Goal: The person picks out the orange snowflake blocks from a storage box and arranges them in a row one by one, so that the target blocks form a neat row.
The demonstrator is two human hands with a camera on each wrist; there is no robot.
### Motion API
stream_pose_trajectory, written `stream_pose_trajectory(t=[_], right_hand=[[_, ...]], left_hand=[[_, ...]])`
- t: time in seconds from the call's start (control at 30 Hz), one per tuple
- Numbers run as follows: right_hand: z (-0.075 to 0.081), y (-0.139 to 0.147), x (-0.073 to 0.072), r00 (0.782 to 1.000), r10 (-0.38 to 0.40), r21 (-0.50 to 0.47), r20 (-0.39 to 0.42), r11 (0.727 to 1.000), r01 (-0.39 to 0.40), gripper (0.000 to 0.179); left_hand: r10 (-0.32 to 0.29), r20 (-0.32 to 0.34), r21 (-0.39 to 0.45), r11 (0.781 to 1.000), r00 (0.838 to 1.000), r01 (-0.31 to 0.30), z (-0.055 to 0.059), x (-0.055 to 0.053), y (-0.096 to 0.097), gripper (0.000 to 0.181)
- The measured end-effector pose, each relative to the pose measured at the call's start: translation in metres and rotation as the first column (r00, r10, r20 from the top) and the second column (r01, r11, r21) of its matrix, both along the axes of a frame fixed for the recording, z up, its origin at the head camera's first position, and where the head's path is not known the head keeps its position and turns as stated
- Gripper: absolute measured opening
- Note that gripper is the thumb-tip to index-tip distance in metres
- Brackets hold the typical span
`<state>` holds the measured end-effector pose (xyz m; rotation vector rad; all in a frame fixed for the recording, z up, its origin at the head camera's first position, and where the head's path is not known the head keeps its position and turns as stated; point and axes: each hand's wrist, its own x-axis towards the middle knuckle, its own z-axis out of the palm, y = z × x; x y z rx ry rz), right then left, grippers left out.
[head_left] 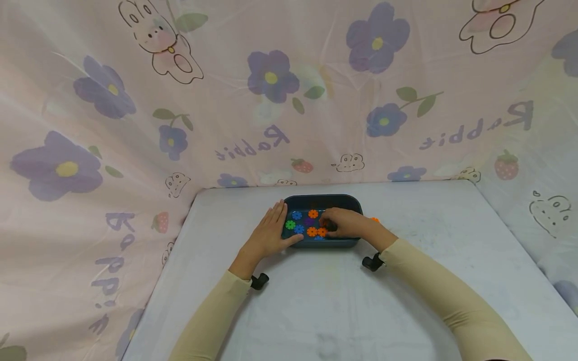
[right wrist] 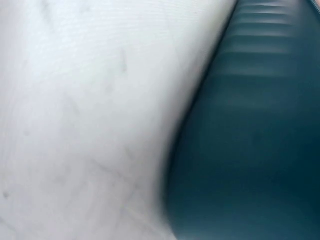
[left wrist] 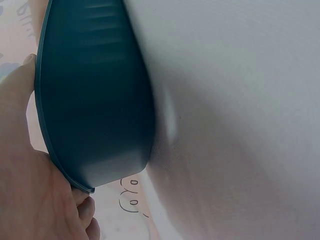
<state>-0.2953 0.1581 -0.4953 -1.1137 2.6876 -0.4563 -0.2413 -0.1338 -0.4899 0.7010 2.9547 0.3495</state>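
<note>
A dark teal plastic tray [head_left: 324, 243] stands near the back of the table. In it lie flower-shaped plastic pieces: an orange piece [head_left: 313, 214], a green piece [head_left: 290, 225], a blue piece [head_left: 296, 215], a purple piece [head_left: 309, 221] and several more. My left hand [head_left: 270, 234] rests against the tray's left end, fingers straight, thumb along the front rim. The left wrist view shows that thumb touching the rim. Inside the tray's right half, my right hand [head_left: 345, 223] has bent fingers among the pieces; whether they pinch one is hidden. The right wrist view shows only the tray's outer wall [right wrist: 245, 150] and the table.
The table [head_left: 316, 306] is covered in white. Just right of the tray, an orange piece [head_left: 375, 219] shows partly behind the right wrist. A printed curtain [head_left: 311, 125] hangs at the back and both sides. Dark wrist cameras sit under both forearms.
</note>
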Motion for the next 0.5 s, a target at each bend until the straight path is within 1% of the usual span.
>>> stream_pose_trajectory(t=[0.2, 0.37, 0.5], right_hand=[[-0.0017, -0.0008, -0.0006, 1.0, -0.002, -0.006, -0.008, 1.0, 0.002, 0.025], [-0.0032, -0.0014, -0.0009, 1.0, -0.013, -0.002, -0.006, 1.0, 0.013, 0.024], [-0.0028, -0.0017, -0.0009, 1.0, -0.014, -0.003, -0.011, 1.0, 0.014, 0.024]], left_hand=[[0.001, -0.004, 0.001, 1.0, 1.0, -0.001, -0.0004, -0.0006, 0.0002, 0.114], [0.001, -0.014, -0.006, 1.0, 1.0, -0.001, -0.0036, -0.0028, -0.0001, 0.115], [-0.002, -0.024, -0.002, 1.0, 1.0, 0.002, -0.004, -0.0031, -0.0003, 0.115]])
